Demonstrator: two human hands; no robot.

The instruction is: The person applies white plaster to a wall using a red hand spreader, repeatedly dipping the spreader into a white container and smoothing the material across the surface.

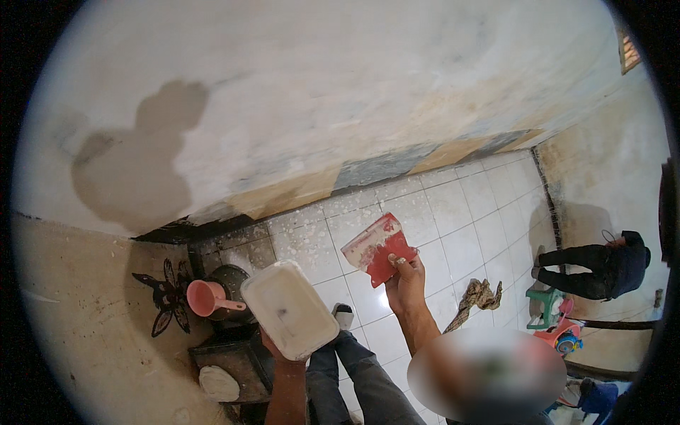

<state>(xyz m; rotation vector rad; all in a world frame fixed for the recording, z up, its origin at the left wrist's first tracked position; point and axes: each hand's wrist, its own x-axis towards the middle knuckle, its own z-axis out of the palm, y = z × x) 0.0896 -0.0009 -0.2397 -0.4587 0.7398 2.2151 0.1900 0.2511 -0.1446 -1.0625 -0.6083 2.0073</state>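
Observation:
My left hand point(270, 346) grips a white rectangular plastic tub point(289, 309) from its near left side, over my legs. The tub's broad pale face has a small grey smudge in the middle; whether that is the inside or a lid I cannot tell. My right hand point(406, 282) is closed round the lower edge of a red flat scraper point(386, 258), thumb on top. Whitish paste coats the scraper's far edge, and white smears mark my fingers. Beyond both hands rises a wall point(340, 92), pale and patchy, with grey and tan areas low down.
White spatters dot the tiled floor point(354, 223) along the wall. At left, a pink dipper point(205, 297) rests over a dark round pot, beside a dark stand point(234, 358). A crumpled cloth point(478, 296) lies right; beyond are a green stool point(544, 306) and another person point(591, 269).

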